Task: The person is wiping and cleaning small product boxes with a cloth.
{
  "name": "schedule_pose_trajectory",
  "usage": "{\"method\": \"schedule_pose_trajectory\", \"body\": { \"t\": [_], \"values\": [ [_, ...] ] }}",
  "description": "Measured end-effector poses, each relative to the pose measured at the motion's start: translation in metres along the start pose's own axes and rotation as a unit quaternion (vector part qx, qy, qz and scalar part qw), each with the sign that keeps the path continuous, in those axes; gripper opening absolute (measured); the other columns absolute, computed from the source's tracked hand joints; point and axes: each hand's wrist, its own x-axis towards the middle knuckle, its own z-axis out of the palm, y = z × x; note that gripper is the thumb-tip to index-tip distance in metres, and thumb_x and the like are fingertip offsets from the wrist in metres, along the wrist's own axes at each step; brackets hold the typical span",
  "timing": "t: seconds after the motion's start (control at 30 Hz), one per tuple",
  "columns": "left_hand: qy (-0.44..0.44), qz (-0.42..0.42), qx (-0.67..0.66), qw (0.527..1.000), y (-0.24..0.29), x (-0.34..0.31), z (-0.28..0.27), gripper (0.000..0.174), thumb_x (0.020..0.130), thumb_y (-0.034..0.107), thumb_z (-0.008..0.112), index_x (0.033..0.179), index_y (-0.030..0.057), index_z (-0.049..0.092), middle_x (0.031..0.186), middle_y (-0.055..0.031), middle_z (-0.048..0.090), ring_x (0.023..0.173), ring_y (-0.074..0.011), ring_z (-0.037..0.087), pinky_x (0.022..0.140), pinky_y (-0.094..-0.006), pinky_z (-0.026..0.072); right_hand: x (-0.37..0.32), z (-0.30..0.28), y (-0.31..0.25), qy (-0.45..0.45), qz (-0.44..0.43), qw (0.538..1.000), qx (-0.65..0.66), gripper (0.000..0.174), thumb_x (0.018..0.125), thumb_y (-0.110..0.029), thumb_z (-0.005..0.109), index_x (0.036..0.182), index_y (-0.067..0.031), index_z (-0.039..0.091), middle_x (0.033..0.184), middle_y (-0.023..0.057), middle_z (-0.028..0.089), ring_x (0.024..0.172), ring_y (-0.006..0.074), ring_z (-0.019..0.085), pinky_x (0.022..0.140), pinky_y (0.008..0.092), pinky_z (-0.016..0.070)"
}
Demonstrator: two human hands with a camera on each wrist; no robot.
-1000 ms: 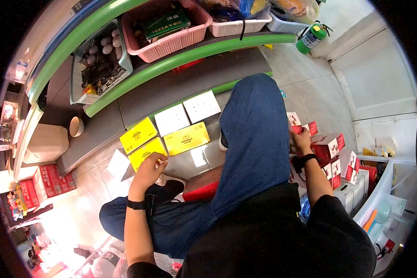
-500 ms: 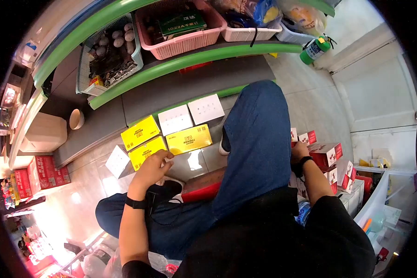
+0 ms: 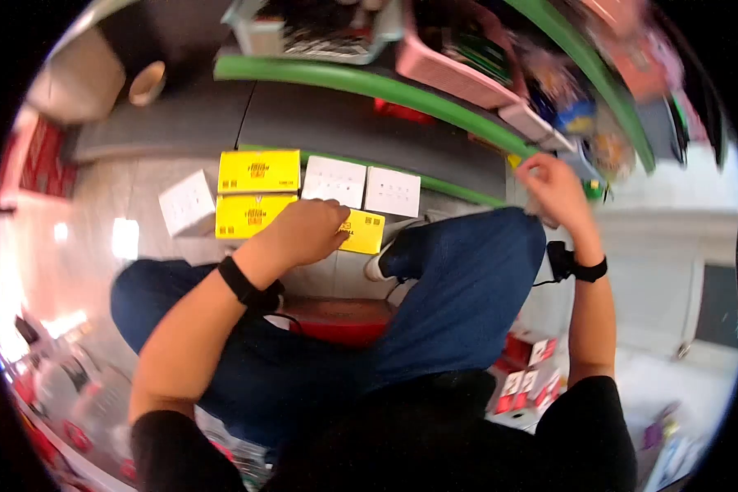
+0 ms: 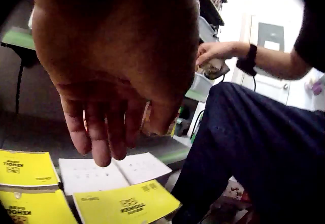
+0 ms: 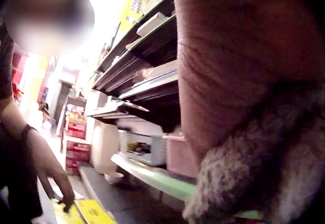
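My left hand [image 3: 303, 234] hovers over the right-hand yellow box [image 3: 367, 232], partly covering it in the head view. Its fingers extend loosely with nothing in them, as the left wrist view shows. Two more yellow boxes [image 3: 258, 170] lie to its left, one behind the other. Behind the hand stand two white boxes [image 3: 334, 182] side by side. My right hand [image 3: 556, 193] is raised beyond the right knee, near the shelf's green edge. It grips a fuzzy grey cloth [image 5: 228, 183], which hangs below the palm in the right wrist view.
A separate white box [image 3: 187, 202] stands at an angle on the floor at left. Green-edged shelves [image 3: 328, 75] run along the front, carrying a pink basket [image 3: 459, 61]. Red-and-white boxes [image 3: 521, 381] sit by my right side. My bent knee [image 3: 500, 246] rises between the hands.
The head view has turned right. My right hand has left the red-and-white boxes and come forward past the knee with the cloth. My left hand has shifted right, over the right-hand yellow box.
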Motion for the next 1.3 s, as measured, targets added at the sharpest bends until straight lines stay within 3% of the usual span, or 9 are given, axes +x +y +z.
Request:
{"method": "schedule_pose_trajectory", "body": {
  "t": [0.1, 0.23, 0.4, 0.67, 0.77, 0.87, 1.07, 1.23, 1.3],
  "values": [
    [-0.072, -0.023, 0.151, 0.986, -0.019, -0.020, 0.016, 0.023, 0.087, 0.023, 0.073, 0.100, 0.0036, 0.075, 0.100, -0.0195, 0.077, 0.094, -0.0334, 0.076, 0.081, -0.0445, 0.0596, 0.046, 0.047, -0.052, -0.173, -0.069, 0.981, 0.044, 0.026, 0.093, -0.032, 0.076, 0.093, -0.0066, 0.076, 0.060, 0.0013, 0.051, 0.056, 0.0133, 0.046, 0.054, 0.0353, 0.0347],
    [-0.127, -0.063, 0.116, 0.983, -0.016, -0.037, 0.020, 0.016, 0.085, 0.017, 0.071, 0.090, 0.0062, 0.080, 0.096, -0.0157, 0.079, 0.092, -0.0304, 0.078, 0.074, -0.0440, 0.0603, 0.121, 0.143, -0.071, -0.275, -0.195, 0.939, -0.071, 0.025, 0.091, -0.030, 0.077, 0.098, -0.0061, 0.079, 0.082, 0.0135, 0.075, 0.074, 0.0231, 0.068, 0.071, 0.0388, 0.0535],
    [-0.210, -0.094, 0.101, 0.968, -0.009, -0.026, 0.013, 0.027, 0.089, 0.022, 0.072, 0.111, 0.0084, 0.082, 0.108, -0.0089, 0.080, 0.101, -0.0295, 0.076, 0.083, -0.0474, 0.0576, 0.213, 0.255, -0.022, -0.304, -0.019, 0.952, 0.029, 0.024, 0.093, -0.022, 0.075, 0.104, -0.0011, 0.078, 0.094, 0.0086, 0.075, 0.084, 0.0180, 0.067, 0.078, 0.0341, 0.0549],
    [-0.310, -0.103, 0.077, 0.942, 0.000, 0.011, 0.008, 0.046, 0.093, 0.032, 0.071, 0.132, 0.0084, 0.075, 0.136, -0.0164, 0.072, 0.125, -0.0362, 0.066, 0.107, -0.0598, 0.0423, 0.225, 0.261, 0.000, -0.338, 0.167, 0.923, 0.080, 0.028, 0.097, -0.022, 0.072, 0.111, 0.0018, 0.076, 0.103, 0.0098, 0.076, 0.091, 0.0186, 0.068, 0.081, 0.0341, 0.0555],
    [-0.285, -0.053, 0.080, 0.954, -0.001, 0.014, 0.000, 0.042, 0.093, 0.031, 0.072, 0.128, 0.0082, 0.077, 0.128, -0.0166, 0.075, 0.120, -0.0363, 0.069, 0.104, -0.0580, 0.0454, 0.241, 0.264, -0.001, -0.338, 0.136, 0.924, 0.117, 0.028, 0.098, -0.023, 0.072, 0.112, 0.0021, 0.075, 0.103, 0.0095, 0.076, 0.090, 0.0181, 0.069, 0.081, 0.0345, 0.0562],
    [-0.251, -0.062, 0.103, 0.960, -0.001, 0.023, -0.006, 0.038, 0.092, 0.029, 0.072, 0.123, 0.0073, 0.079, 0.123, -0.0156, 0.077, 0.117, -0.0350, 0.070, 0.103, -0.0557, 0.0470, 0.234, 0.258, -0.021, -0.286, -0.084, 0.954, 0.028, 0.036, 0.095, -0.030, 0.075, 0.111, 0.0020, 0.075, 0.098, 0.0146, 0.077, 0.088, 0.0233, 0.072, 0.081, 0.0377, 0.0572],
    [-0.201, -0.019, 0.115, 0.973, -0.001, 0.044, -0.009, 0.024, 0.087, 0.022, 0.074, 0.105, 0.0069, 0.082, 0.109, -0.0138, 0.080, 0.105, -0.0329, 0.076, 0.091, -0.0471, 0.0571, 0.100, 0.084, -0.185, -0.302, -0.221, 0.927, 0.002, 0.036, 0.099, -0.033, 0.072, 0.120, -0.0028, 0.071, 0.077, 0.0072, 0.067, 0.070, 0.0172, 0.062, 0.064, 0.0359, 0.0497],
    [-0.185, 0.029, 0.098, 0.977, 0.012, 0.065, -0.003, 0.024, 0.086, 0.020, 0.069, 0.099, 0.0018, 0.079, 0.102, -0.0213, 0.078, 0.098, -0.0389, 0.076, 0.086, -0.0497, 0.0597, 0.001, -0.086, -0.227, -0.270, -0.192, 0.941, -0.068, 0.029, 0.104, -0.027, 0.068, 0.123, -0.0050, 0.070, 0.082, 0.0011, 0.062, 0.072, 0.0102, 0.057, 0.063, 0.0318, 0.0458],
    [-0.148, 0.069, 0.087, 0.983, 0.016, 0.077, 0.004, 0.024, 0.087, 0.022, 0.069, 0.097, 0.0014, 0.077, 0.097, -0.0211, 0.077, 0.095, -0.0410, 0.074, 0.085, -0.0513, 0.0590, -0.030, -0.142, -0.204, -0.225, -0.223, 0.943, -0.103, 0.038, 0.105, -0.022, 0.064, 0.140, -0.0074, 0.066, 0.093, 0.0003, 0.057, 0.075, 0.0061, 0.052, 0.066, 0.0230, 0.0410]
  ]
}}
